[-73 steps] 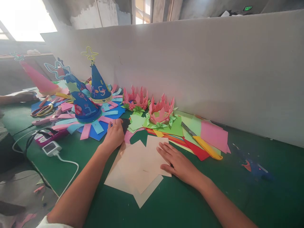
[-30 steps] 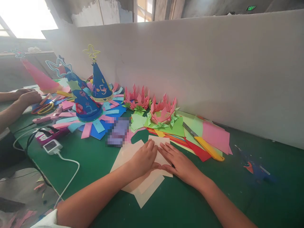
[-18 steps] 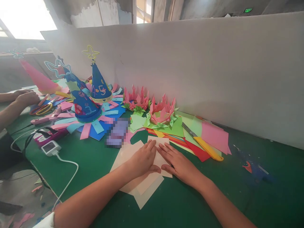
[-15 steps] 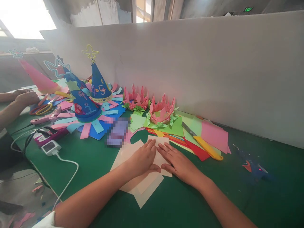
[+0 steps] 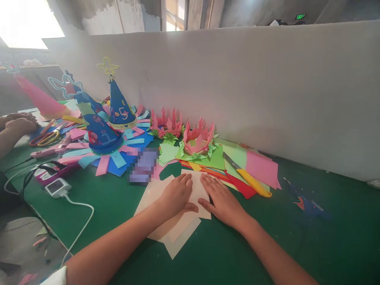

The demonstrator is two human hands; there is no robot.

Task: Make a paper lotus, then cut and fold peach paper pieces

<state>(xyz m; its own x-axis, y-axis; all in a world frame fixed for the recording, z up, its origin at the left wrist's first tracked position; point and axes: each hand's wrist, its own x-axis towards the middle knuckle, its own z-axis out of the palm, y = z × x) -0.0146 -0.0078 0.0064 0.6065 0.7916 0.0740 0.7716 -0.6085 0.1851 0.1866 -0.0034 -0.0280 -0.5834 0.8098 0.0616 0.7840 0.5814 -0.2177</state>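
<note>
Several cream paper sheets lie overlapped on the green table in front of me. My left hand rests flat on the top sheet, fingers stretched forward and thumb out to the right. My right hand lies flat beside it, fingers spread, its thumb nearly touching the left thumb. Neither hand holds anything.
Behind the sheets lie a stack of coloured paper, a yellow utility knife and pink paper crowns. Blue cone hats and paper strips stand at left, with scissors, a charger and cable, another person's hands. A white wall board runs behind.
My left hand left the dark object at upper left and came down flat on the cream sheets beside my right hand. Since then both hands have barely shifted; the view drifted slightly.
</note>
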